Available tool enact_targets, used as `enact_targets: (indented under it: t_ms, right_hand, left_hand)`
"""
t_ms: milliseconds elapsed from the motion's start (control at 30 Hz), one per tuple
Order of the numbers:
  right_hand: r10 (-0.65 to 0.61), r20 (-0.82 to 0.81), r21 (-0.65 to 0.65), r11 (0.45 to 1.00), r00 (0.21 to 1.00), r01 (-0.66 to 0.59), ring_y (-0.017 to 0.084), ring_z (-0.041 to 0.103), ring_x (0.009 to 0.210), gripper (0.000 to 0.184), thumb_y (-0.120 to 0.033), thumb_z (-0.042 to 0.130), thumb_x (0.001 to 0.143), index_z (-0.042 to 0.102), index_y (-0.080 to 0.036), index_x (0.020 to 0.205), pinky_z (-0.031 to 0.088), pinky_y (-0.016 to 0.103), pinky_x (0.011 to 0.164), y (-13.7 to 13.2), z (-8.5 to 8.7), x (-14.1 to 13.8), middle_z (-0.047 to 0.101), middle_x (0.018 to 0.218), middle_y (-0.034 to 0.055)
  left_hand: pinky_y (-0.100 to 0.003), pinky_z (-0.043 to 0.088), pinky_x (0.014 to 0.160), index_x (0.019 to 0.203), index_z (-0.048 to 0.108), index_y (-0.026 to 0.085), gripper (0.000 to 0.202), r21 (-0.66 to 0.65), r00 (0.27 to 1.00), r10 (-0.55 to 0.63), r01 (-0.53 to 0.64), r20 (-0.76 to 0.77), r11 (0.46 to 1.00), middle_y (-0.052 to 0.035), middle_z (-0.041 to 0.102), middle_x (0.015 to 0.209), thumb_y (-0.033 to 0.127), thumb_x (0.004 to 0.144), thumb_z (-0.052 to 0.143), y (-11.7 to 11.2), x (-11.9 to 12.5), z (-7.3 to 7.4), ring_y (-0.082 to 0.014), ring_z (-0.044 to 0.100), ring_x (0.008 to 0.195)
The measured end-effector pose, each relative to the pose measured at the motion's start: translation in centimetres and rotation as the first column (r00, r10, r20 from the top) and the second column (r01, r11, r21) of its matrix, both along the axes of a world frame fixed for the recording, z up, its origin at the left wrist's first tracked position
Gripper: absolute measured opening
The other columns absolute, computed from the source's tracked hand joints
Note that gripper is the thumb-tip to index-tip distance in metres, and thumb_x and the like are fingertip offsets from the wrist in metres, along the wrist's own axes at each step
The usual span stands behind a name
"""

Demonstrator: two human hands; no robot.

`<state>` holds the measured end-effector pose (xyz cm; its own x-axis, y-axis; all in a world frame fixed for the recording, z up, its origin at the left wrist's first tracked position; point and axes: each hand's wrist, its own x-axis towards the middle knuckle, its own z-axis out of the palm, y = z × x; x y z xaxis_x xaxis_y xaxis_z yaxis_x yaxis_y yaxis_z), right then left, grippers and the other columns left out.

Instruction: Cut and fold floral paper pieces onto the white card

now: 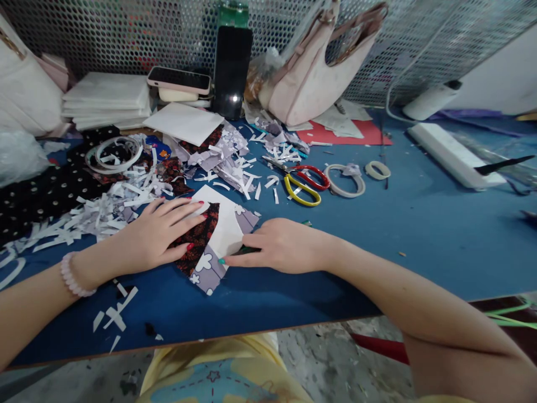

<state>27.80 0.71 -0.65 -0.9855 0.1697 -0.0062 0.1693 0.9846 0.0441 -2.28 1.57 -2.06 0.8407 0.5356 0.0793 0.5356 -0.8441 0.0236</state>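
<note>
Head view, looking down on a blue desk. Two bare arms come in from the near edge and meet over a small fabric stack near the middle: a white card on a grey flowered piece, with a dark red patterned piece laid across its left side.

The left hand lies flat on the dark red piece, its grip spread, fingers pointing right and pressing down. A pale bead bracelet circles that wrist. The right hand rests knuckles up, fingers pointing left, fingertips bunched at the card's right edge. Something green shows under them, but I cannot tell whether the grip pinches it or only presses.

This looks like the step of folding or smoothing fabric around the card. A next move would likely call for a steady hold from the left hand while the right works the edge.

Further off lie scissors with red and yellow handles, tape rolls to their right, and white paper scraps on the left. At the far edge stand a phone and a pale bag.
</note>
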Motion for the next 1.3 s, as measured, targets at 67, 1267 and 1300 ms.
enact_targets:
  t_ms: [67,1267,1300]
  right_hand:
    - [-0.007,-0.016,-0.033,0.999,1.000,0.007,0.010,0.043,0.054,0.044,-0.014,0.031,0.099,0.051,-0.026,0.137,0.020,0.029,0.052,0.2,-0.1,0.0,0.065,0.091,0.0042]
    - [-0.713,-0.081,-0.029,0.700,0.696,0.714,0.018,0.056,0.058,0.034,-0.035,0.037,0.096,0.055,-0.012,0.114,0.023,0.027,0.052,2.3,-0.4,0.9,0.070,0.080,0.0083]
    - [-0.660,-0.076,-0.036,0.751,0.747,0.660,0.016,0.052,0.055,0.032,-0.033,0.034,0.098,0.055,-0.012,0.109,0.021,0.027,0.052,1.9,-0.4,0.7,0.067,0.075,0.0066]
  left_hand:
    - [-0.058,0.035,0.105,0.144,0.042,0.018,0.050,0.003,1.000,0.000,0.000,0.004,1.000,-0.0125,0.042,0.152,0.039,0.099,0.035,0.0,0.0,0.0,-0.0336,0.039,0.136]
    - [-0.058,0.031,0.111,0.145,0.040,0.021,0.051,-0.059,0.999,0.028,-0.027,0.017,0.998,-0.0111,0.040,0.153,0.040,0.098,0.038,-0.1,0.0,0.0,-0.0328,0.037,0.138]
    - [-0.058,0.031,0.111,0.145,0.040,0.021,0.051,-0.055,0.999,0.027,-0.026,0.017,0.998,-0.0112,0.040,0.153,0.040,0.098,0.038,0.0,0.0,0.0,-0.0329,0.037,0.138]
